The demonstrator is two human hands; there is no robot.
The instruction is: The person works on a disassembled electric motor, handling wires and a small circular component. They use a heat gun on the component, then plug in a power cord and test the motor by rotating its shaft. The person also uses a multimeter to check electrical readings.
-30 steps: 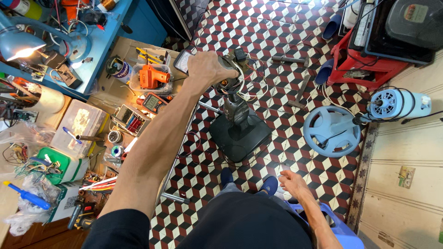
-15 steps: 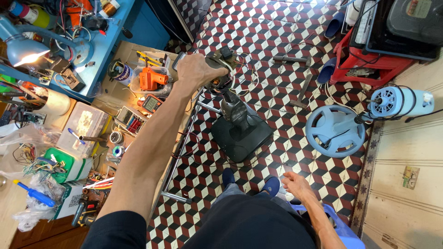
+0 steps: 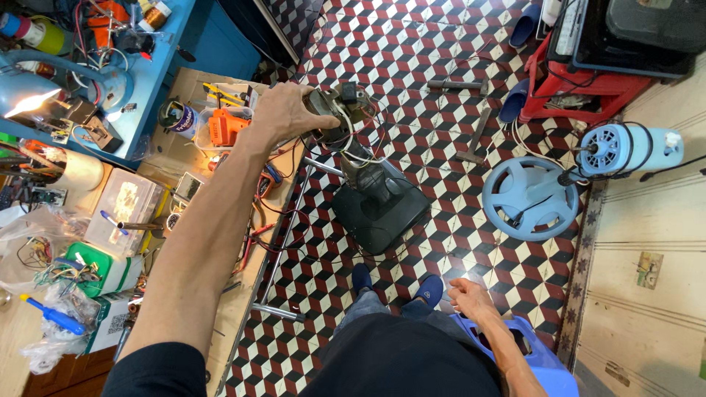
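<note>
A fan motor (image 3: 334, 117), stripped of blades and guard, is gripped by the left hand (image 3: 283, 114), whose fingers are wrapped round its left side. The motor sits atop a dark stand (image 3: 365, 176) whose long axis rises from a black square base (image 3: 382, 209) on the checkered floor (image 3: 441, 169), towards the camera; which way the shaft points cannot be made out, as it is hidden by the hand and loose wires. The right hand (image 3: 471, 298) lies near the knee, its fingers loosely curled and holding nothing, touching the edge of a blue plastic stool (image 3: 540, 360), which is cut off at the bottom edge. On the left, an orange drill (image 3: 224, 126) lies in a cardboard box (image 3: 195, 84), beside a round tin (image 3: 176, 116). A clear plastic case (image 3: 125, 209) nearer holds small parts too small to tell. To the right, a blue fan base (image 3: 529, 197) rests on the floor.
</note>
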